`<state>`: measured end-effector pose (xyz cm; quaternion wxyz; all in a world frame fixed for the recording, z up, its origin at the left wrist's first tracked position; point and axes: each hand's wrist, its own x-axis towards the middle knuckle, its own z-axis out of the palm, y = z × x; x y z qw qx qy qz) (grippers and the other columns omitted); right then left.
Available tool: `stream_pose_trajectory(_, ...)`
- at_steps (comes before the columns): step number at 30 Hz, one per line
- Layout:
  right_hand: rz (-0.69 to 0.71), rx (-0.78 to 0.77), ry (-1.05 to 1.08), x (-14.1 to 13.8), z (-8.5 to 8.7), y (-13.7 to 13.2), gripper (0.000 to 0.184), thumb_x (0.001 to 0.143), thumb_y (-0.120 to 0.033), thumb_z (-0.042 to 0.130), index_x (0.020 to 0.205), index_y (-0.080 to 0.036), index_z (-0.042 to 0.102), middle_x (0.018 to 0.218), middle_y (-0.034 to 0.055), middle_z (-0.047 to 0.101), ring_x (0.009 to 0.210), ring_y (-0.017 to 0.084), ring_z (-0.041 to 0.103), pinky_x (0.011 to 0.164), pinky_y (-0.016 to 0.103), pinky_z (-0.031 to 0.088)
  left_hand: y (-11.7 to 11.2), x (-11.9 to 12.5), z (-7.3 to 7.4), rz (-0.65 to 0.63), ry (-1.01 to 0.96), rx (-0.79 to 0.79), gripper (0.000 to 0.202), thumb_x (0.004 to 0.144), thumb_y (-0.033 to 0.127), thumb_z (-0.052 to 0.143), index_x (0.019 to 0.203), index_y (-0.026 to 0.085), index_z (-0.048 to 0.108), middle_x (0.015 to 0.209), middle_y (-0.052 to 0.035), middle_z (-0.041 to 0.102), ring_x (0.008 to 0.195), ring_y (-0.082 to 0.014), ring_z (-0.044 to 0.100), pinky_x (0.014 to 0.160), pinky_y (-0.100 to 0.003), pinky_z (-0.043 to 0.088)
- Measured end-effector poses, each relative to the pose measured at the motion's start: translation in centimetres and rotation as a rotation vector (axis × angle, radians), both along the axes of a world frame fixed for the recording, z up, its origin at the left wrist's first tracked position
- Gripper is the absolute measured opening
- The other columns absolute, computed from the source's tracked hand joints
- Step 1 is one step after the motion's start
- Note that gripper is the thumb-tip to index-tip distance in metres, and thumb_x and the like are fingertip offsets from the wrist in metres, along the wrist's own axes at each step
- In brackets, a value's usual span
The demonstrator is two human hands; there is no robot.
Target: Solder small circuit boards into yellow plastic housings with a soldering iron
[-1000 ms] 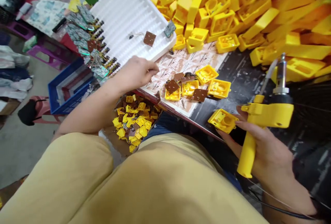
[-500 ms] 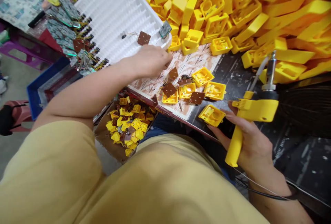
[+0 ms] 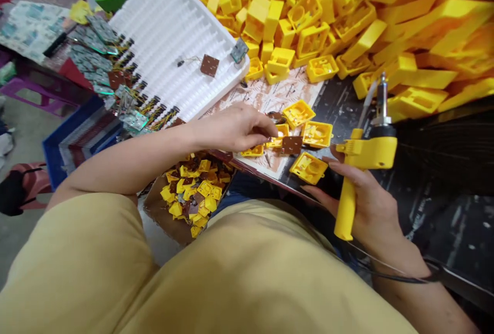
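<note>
Yellow soldering gun (image 3: 363, 153), pistol-shaped, held clear of everything below, grip end nearest camera, shiny metal tip (image 3: 382, 97) pointing off toward top of view. Just left, small yellow housing (image 3: 309, 168), open side up, roundish recess inside, sitting kinda skewed. Past that, brown square board (image 3: 292, 144), pale specks, overlapping half-hidden housing (image 3: 283, 130). Two more housings (image 3: 298, 112) (image 3: 317, 133) right beside, also open side up, odd angles.

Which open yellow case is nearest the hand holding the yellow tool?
The case near the table edge, beside the fingers of the right hand; the other cases lie farther off.
</note>
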<state>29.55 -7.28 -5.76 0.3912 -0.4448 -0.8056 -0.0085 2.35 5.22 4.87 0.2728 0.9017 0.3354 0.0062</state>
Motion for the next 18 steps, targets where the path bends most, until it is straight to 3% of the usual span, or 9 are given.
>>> stream_pose_trajectory(5,-0.042,-0.012,0.001,-0.4,0.0,-0.4,0.054,0.084,-0.025,0.082,0.13,-0.016,0.055,0.121,0.0158,0.07,0.104,0.025,0.073,0.086,0.032,0.063,0.1,0.9,-0.4,-0.031,-0.019,0.326,0.022,0.098,0.025,0.059,0.1,0.024,0.081,0.105,-0.006,0.079,0.102,-0.0207,0.073,0.093,-0.036,0.053)
stream_pose_trajectory(8,-0.063,-0.001,0.006,-0.5,-0.1,-0.3,0.053,0.084,-0.025,0.083,0.129,-0.017,0.055,0.121,0.0154,0.071,0.104,0.025,0.073,0.085,0.033,0.063,-0.2,2.2,-0.9,-0.106,-0.073,0.286,0.019,0.098,0.028,0.061,0.096,0.028,0.08,0.106,-0.0024,0.079,0.111,-0.0219,0.069,0.104,-0.042,0.046)
stream_pose_trajectory(13,-0.082,-0.022,0.054,0.4,0.7,-0.5,0.055,0.084,-0.039,0.083,0.128,-0.019,0.055,0.121,0.0131,0.071,0.111,0.025,0.071,0.095,0.04,0.062,-1.2,4.7,-3.0,-0.113,-0.02,0.265,0.016,0.094,0.025,0.062,0.093,0.023,0.078,0.089,-0.0014,0.078,0.096,-0.02,0.068,0.109,-0.045,0.039)
stream_pose_trajectory(15,-0.123,-0.007,0.072,1.3,1.2,-1.1,0.044,0.087,-0.036,0.081,0.122,-0.02,0.058,0.115,0.0094,0.072,0.106,0.022,0.072,0.095,0.035,0.061,-1.5,5.3,-3.7,-0.101,-0.001,0.317,0.02,0.095,0.025,0.058,0.091,0.022,0.077,0.088,-0.0026,0.077,0.096,-0.0207,0.068,0.109,-0.046,0.038)
stream_pose_trajectory(18,-0.168,-0.009,0.01,3.1,1.7,-2.7,0.018,0.093,-0.032,0.074,0.108,-0.023,0.067,0.089,-0.0008,0.074,0.08,0.014,0.072,0.083,0.026,0.058,-1.5,5.6,-3.8,-0.104,0.024,0.36,0.026,0.097,0.026,0.053,0.089,0.022,0.078,0.087,-0.0033,0.077,0.093,-0.0218,0.067,0.11,-0.048,0.037)
